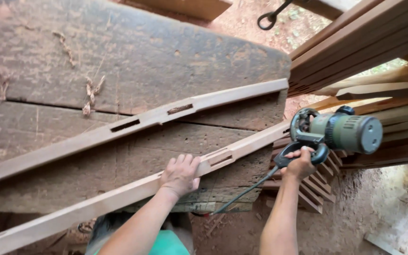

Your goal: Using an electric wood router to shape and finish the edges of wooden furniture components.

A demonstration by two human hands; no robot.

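Head view: the left hand [180, 174] presses flat, fingers spread, on the long pale wooden rail with cut slots [133, 189], which lies on the old grey plank bench [133, 56]. The right hand [300, 164] is clenched around the handle of the green electric power tool [341, 132]. I think the rail may slide, or the black cable [246, 191] may catch on the bench edge.

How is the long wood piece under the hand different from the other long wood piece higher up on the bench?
The near wooden piece has the left hand pressing on it; the far wooden piece lies untouched. The near one pokes past the workbench edge toward the green power tool in the right hand; the far one ends at that edge. Both are pale, long, and have rectangular slots.
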